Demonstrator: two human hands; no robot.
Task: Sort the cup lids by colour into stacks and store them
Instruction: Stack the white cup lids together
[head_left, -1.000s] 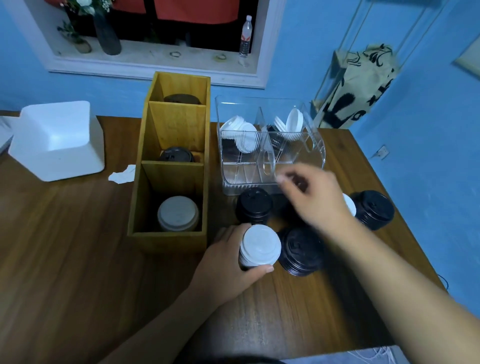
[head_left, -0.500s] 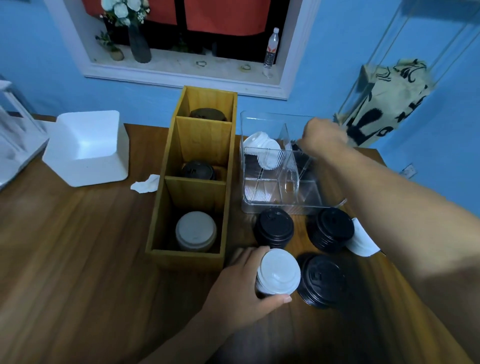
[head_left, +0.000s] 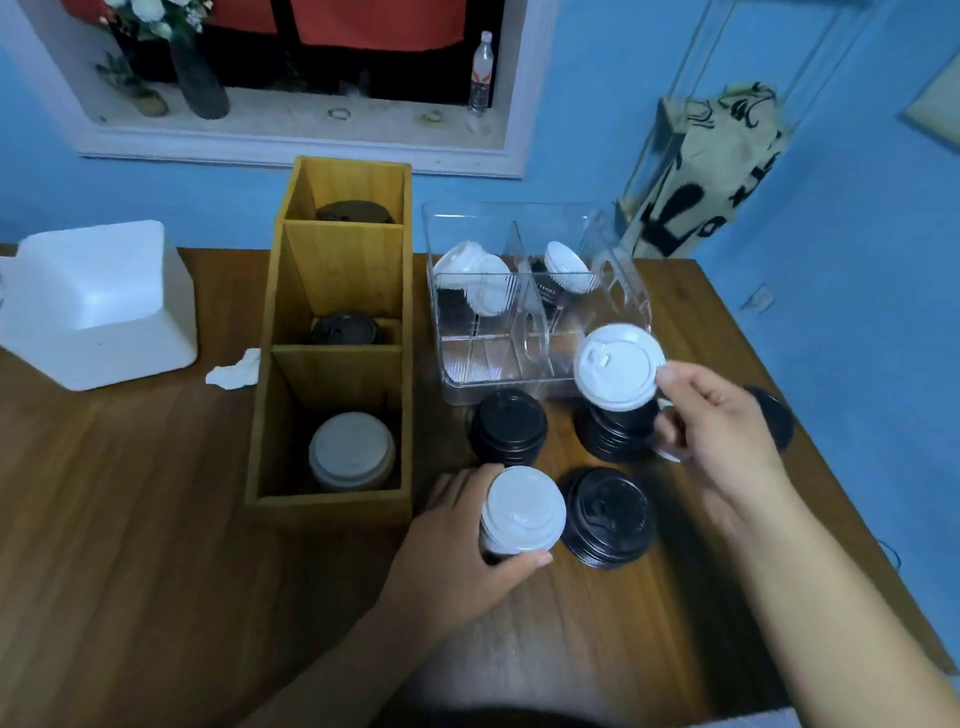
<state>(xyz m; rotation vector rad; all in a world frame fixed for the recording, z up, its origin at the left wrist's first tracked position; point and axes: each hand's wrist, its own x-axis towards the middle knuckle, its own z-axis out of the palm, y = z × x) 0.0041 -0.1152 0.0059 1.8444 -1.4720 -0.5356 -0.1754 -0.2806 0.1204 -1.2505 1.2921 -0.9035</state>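
2 hands are busy. My right hand (head_left: 722, 431) pinches 1 white lid (head_left: 618, 366) by its edge, over a black stack (head_left: 615, 434) by the clear box (head_left: 467, 374). My left hand (head_left: 457, 551) curls its fingers round a white stack (head_left: 522, 509) on the table (head_left: 156, 571).

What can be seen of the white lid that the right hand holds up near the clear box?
The white lid is round, of thin plastic as it looks, with a raised rim and a small sip tab on its top. The right hand pinches its right edge. The lid is tilted, top face toward the camera, above a stack of black lids and in front of the clear box. Whether it touches that stack cannot be told.
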